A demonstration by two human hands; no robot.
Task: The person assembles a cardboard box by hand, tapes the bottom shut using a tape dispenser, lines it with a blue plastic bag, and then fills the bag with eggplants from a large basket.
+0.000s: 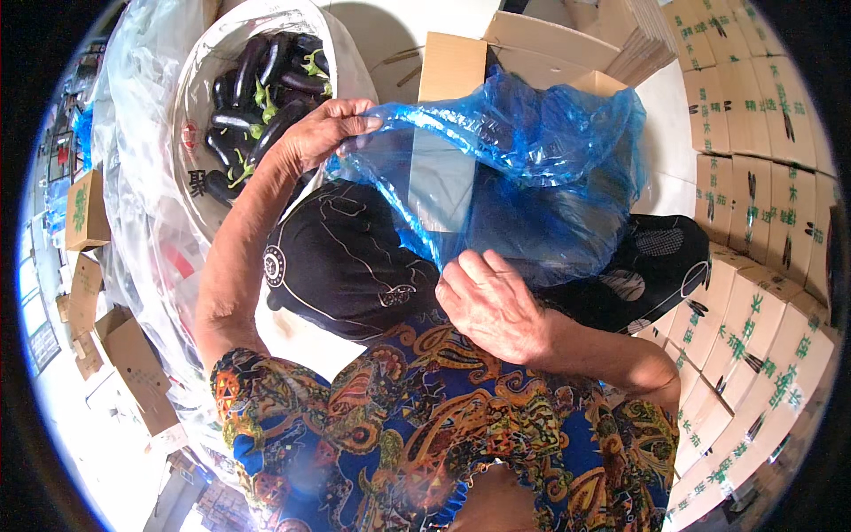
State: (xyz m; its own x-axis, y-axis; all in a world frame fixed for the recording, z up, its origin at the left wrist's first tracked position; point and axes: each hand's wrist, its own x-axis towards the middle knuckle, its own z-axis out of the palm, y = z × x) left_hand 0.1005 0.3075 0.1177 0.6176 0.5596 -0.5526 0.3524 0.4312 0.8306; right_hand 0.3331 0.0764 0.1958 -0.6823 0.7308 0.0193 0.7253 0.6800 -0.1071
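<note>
A translucent blue plastic bag [552, 139] is spread over an open cardboard box [454, 63] in front of me. My left hand [336, 130] pinches the bag's edge at its left side, close to the eggplants. Nearer to my body, my right hand [495, 306] has curled fingers on the bag's near edge, above my lap. Through the film a box flap shows; the box's inside is mostly hidden. At the upper left, many dark purple eggplants [266, 60] with green stems lie in a white woven sack [199, 86] with its mouth open.
Stacked, printed cardboard boxes [758, 113] line the right side. Flattened cardboard [641, 40] leans behind the open box. Clear plastic sheeting [133, 166] hangs along the left, with more cardboard boxes [88, 209] beyond it. My patterned trouser legs [346, 266] border the box.
</note>
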